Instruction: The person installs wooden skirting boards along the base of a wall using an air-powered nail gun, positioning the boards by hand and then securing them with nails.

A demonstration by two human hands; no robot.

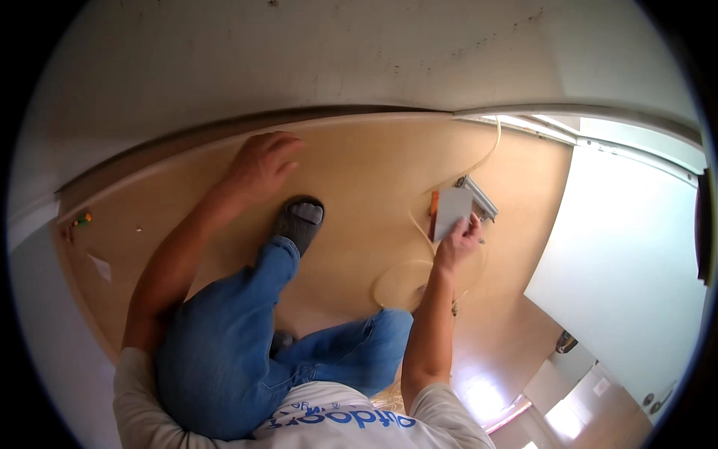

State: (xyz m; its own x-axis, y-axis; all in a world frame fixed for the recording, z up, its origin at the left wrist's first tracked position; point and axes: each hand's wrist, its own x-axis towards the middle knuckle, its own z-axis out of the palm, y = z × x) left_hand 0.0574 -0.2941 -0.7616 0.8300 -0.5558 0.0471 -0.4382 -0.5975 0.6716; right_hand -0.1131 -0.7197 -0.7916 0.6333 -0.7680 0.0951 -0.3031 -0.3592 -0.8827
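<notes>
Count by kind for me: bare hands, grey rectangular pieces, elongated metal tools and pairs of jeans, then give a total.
Bare hands: 2 (left hand, right hand)
Grey rectangular piece: 1
Elongated metal tool: 1
Pair of blue jeans: 1
Total: 5

Board [351,202] between foot [298,223] and hose [497,138] is passable; grey tool [483,199] obstructs rightward.

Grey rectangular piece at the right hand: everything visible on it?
The grey rectangular piece has a plain, flat face and fairly straight edges; its material is unclear, perhaps card or plastic. An orange strip shows along its left side, possibly part of it. The right hand holds its lower right corner. It is over the wood-look surface, just left of a silvery elongated tool; contact with either is unclear.
</notes>
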